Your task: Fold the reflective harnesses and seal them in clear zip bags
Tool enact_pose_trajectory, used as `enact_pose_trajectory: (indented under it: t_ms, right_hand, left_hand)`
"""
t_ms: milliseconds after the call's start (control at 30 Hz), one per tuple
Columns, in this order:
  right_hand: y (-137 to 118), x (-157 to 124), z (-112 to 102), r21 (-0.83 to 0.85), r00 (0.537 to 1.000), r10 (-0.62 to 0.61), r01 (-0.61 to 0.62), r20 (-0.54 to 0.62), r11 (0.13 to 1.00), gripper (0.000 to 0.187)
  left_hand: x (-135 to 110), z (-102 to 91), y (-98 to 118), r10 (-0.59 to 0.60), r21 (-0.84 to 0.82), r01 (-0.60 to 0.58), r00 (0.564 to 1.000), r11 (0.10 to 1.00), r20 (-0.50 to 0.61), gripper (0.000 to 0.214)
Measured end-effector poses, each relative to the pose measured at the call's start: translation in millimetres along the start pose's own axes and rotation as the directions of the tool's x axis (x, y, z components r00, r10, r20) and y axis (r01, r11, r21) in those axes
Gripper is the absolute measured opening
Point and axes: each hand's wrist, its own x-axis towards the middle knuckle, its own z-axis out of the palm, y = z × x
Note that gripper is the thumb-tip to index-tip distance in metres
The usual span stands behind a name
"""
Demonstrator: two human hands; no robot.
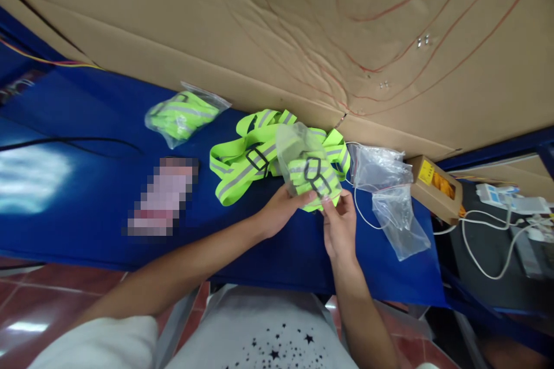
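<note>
Between my two hands is a clear plastic bag [298, 144] with a folded neon-yellow reflective strap [314, 176] and black buckles inside. My left hand [281, 207] grips the bag's lower left side, thumb on top. On its lower right, my right hand [340, 219] pinches the edge with thumb and fingers. Behind the bag lies a loose pile of yellow reflective straps [238, 170] with grey stripes and a black buckle. Another bagged strap [184, 115] rests at the back left.
The blue table [86, 184] has a cardboard wall [259, 52] along its back. A blurred-out pinkish rectangle [162, 196] lies to the left. On the right are clear bags [398, 219], a small cardboard box [437, 184], and white cables [485, 274] on a dark surface. A black cable [64, 139] crosses the left.
</note>
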Motion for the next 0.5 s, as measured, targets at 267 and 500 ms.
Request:
enact_pose_trajectory:
  t_ms: [267,500]
  right_hand:
    - [-2.4,13.7,-9.3,-0.525,0.91,-0.412,0.372,0.045,0.765,0.058]
    - [-28.4,24.5,-27.4,-0.367,0.981,-0.189,0.162,-0.038,0.916,0.042]
  left_hand:
    - [-15.3,15.3,-10.9,-0.191,-0.068,0.196,0.979,0.978,0.071,0.058]
    - [-32.5,12.5,13.4,-0.204,0.581,-0.114,0.868,0.806,0.453,0.029]
